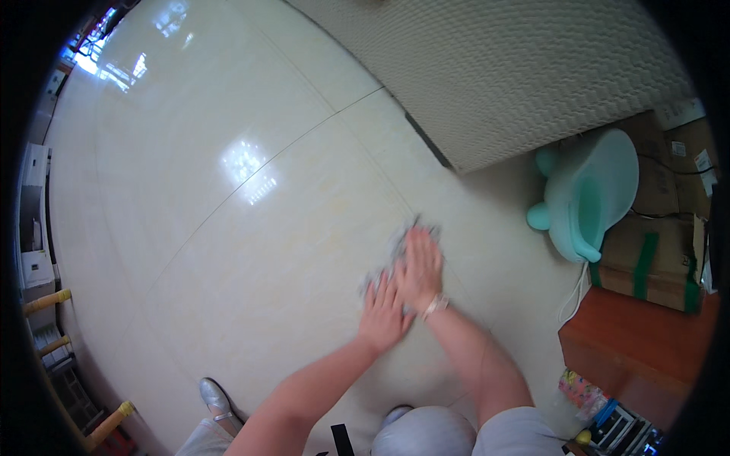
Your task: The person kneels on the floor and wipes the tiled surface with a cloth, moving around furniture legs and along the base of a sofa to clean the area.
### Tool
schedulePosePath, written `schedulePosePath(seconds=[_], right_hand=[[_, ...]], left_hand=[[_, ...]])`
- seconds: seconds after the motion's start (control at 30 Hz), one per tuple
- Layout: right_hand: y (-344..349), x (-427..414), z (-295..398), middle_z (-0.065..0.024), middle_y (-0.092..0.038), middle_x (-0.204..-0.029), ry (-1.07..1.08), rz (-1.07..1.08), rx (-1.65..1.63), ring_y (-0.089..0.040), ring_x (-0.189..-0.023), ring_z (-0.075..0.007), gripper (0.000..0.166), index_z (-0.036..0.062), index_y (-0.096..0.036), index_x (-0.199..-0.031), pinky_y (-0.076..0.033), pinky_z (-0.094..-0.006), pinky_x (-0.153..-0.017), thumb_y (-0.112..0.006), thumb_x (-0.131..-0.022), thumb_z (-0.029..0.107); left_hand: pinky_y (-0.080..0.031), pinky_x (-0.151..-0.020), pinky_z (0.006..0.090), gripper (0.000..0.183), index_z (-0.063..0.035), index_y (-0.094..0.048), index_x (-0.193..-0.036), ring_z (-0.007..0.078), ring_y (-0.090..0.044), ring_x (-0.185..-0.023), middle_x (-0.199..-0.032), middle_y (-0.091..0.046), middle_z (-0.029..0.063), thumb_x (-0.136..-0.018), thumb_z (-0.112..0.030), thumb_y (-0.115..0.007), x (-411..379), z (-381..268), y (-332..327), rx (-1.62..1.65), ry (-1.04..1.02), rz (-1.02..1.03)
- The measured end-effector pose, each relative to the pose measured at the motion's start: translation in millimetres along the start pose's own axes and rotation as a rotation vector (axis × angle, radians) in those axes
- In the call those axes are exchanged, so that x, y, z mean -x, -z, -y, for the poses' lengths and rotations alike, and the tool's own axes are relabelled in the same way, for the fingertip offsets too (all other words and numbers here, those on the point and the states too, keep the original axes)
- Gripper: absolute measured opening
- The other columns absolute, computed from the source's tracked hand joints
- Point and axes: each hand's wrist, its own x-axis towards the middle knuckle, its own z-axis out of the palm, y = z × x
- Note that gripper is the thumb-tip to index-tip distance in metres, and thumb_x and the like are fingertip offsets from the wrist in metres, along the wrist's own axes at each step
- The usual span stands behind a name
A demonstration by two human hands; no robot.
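Note:
My left hand (385,316) lies palm down, fingers spread, on a crumpled grey patterned cloth (399,246) on the glossy cream tile floor (274,251). Just ahead and to the right, my right hand (421,268) rests flat on the same cloth, its extended fingers close together. The two hands touch near the thumbs. Cloth edges show past the fingertips of both; most of it is hidden beneath them, and both hands and cloth are slightly blurred. A pale bracelet (436,306) circles my right wrist.
A large textured fabric panel (513,74) stands at upper right. Below it are a mint-green plastic child's potty (590,199), a cord, taped cardboard boxes (621,245) and a reddish-brown wooden box (633,336). Yellow-brown rods (111,424) jut in at left. My silver shoe (215,394) is at lower left.

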Motion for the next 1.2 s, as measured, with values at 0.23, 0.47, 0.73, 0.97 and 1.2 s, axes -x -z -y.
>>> schedulePosePath(seconds=[0.23,0.47,0.73,0.97,1.2], right_hand=[[-17,-222,55,-0.0137,-0.041,-0.159,0.134,-0.008,0.092,-0.032,-0.151,-0.0288,0.066,0.0038,-0.043,-0.150,-0.021,-0.0445,-0.124,-0.057,-0.091,0.030],[-71,-25,253,-0.0131,-0.036,-0.163,0.828,0.525,-0.156,-0.030,-0.152,-0.0272,0.066,0.0011,-0.041,-0.152,-0.017,-0.0424,-0.127,-0.053,-0.090,0.022],[-55,-21,214,-0.0125,-0.032,-0.165,0.557,0.312,-0.146,-0.026,-0.154,-0.0259,0.063,0.0005,-0.036,-0.155,-0.014,-0.0415,-0.128,-0.044,-0.097,0.024],[33,31,-98,-0.0224,-0.034,-0.161,-0.259,-0.090,0.014,-0.026,-0.153,-0.0345,0.076,-0.0045,-0.035,-0.153,-0.016,-0.0460,-0.127,-0.060,-0.091,0.032],[50,206,-93,-0.0244,-0.023,-0.165,-0.772,-0.024,0.029,-0.013,-0.156,-0.0373,0.074,-0.0041,-0.028,-0.156,-0.007,-0.0493,-0.127,-0.054,-0.093,0.024]], left_hand=[[-0.010,-0.126,0.0526,0.079,0.0008,-0.034,-0.155,0.0363,-0.014,-0.156,-0.165,-0.027,0.0212,-0.096,-0.047,-0.056,-133,96,104,-0.141,0.119,-0.306],[-0.003,-0.126,0.0541,0.097,-0.0010,-0.013,-0.161,0.0459,-0.005,-0.154,-0.166,-0.010,0.0285,-0.095,-0.062,-0.049,147,102,-3,0.122,0.747,-0.336],[-0.007,-0.123,0.0597,0.087,-0.0003,-0.023,-0.158,0.0498,-0.009,-0.153,-0.164,-0.019,0.0283,-0.096,-0.056,-0.049,136,119,9,-0.141,0.433,-0.416],[-0.011,-0.124,0.0593,0.082,-0.0075,-0.035,-0.155,0.0427,-0.017,-0.153,-0.162,-0.029,0.0208,-0.084,-0.034,-0.066,-70,-59,-48,0.022,-0.238,-0.120],[-0.007,-0.126,0.0546,0.079,-0.0025,-0.028,-0.158,0.0409,-0.014,-0.155,-0.165,-0.024,0.0183,-0.094,-0.038,-0.059,17,-125,-87,-0.099,-0.589,0.342]])
